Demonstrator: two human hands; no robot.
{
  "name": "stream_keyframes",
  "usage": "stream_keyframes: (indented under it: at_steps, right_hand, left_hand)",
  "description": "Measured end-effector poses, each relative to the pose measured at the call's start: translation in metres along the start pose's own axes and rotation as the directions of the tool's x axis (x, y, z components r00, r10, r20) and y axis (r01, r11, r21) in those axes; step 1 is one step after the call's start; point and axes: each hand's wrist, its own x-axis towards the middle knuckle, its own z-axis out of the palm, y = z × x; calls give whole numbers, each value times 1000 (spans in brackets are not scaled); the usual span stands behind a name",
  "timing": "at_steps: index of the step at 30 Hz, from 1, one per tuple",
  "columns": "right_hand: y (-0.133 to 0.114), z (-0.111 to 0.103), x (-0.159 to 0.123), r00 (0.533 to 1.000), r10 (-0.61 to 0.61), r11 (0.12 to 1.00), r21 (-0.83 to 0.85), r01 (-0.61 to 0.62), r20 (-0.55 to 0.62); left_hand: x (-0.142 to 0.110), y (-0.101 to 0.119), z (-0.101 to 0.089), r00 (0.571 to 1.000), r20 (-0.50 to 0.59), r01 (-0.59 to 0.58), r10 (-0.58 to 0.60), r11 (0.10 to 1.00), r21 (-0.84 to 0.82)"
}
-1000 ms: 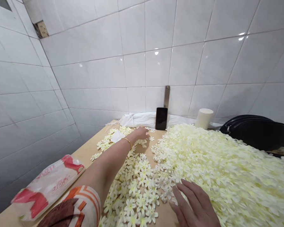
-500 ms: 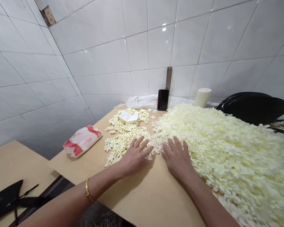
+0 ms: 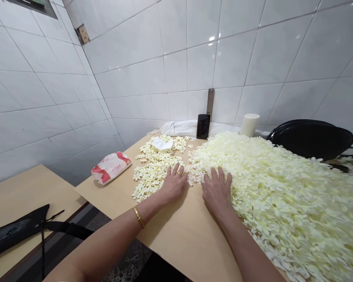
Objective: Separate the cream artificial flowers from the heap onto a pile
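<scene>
My left hand (image 3: 173,183) lies flat with fingers spread on the right edge of a small spread of pale yellow-white fabric flowers (image 3: 153,166); it wears a gold ring and a gold bangle. My right hand (image 3: 217,189) also lies flat, fingers apart, on the near left edge of a big heap of the same flowers (image 3: 276,184). Neither hand holds anything. Both rest on a light wooden table (image 3: 176,231).
A red-and-white tissue pack (image 3: 111,167) lies at the left, a loose tissue (image 3: 162,144) on the small spread. A black phone (image 3: 203,126), white folded cloth (image 3: 179,127), white cylinder (image 3: 250,125) and black bag (image 3: 310,137) stand by the tiled wall. A second table with a black bag (image 3: 14,231) sits lower left.
My left hand drew back from the far flowers and both hands came to lie flat side by side at the flowers' near edge. The view pulled back and shifted slightly.
</scene>
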Motion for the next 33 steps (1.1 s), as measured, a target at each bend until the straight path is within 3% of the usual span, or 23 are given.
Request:
stream_keyframes:
  at_steps: [5,8,11,14,17,20,23,27,29,31,33]
  right_hand:
    - [0,-3,0,1000,-14,1000,21,14,-17]
    - [-3,-7,0,999,0,1000,26,1,-34]
    - [-9,-12,-2,997,-34,999,18,35,-68]
    - [-12,-13,-3,988,-113,993,14,116,-107]
    - [-13,-13,-5,980,-149,988,18,153,-135]
    - [-17,-15,-9,969,-145,988,21,152,-199]
    - [-24,-13,-15,930,-219,971,29,238,-296]
    - [-24,-2,-23,791,-336,923,-10,386,-511]
    - [-22,1,-27,734,-396,890,-34,455,-551]
    - [-21,1,-31,723,-421,870,-17,493,-547]
    - [-22,-3,-35,761,-397,872,47,487,-514]
  left_hand:
    - [-4,-7,-8,999,-7,53,-53,998,-22]
    - [-31,-19,-19,986,-111,118,-123,991,-57]
    - [-72,-33,-21,945,-204,247,-256,967,-68]
    - [-106,-46,-13,907,-81,409,-414,910,-73]
    - [-118,-53,-6,867,112,495,-486,865,-81]
    - [-114,-57,-5,860,166,501,-482,860,-98]
    - [-106,-65,-7,880,172,469,-443,867,-170]
    - [-85,-84,-15,914,149,406,-378,845,-348]
    - [-67,-93,-23,921,103,383,-375,824,-418]
    - [-48,-100,-30,918,44,369,-395,806,-464]
    - [-32,-103,-34,910,-45,339,-412,804,-489]
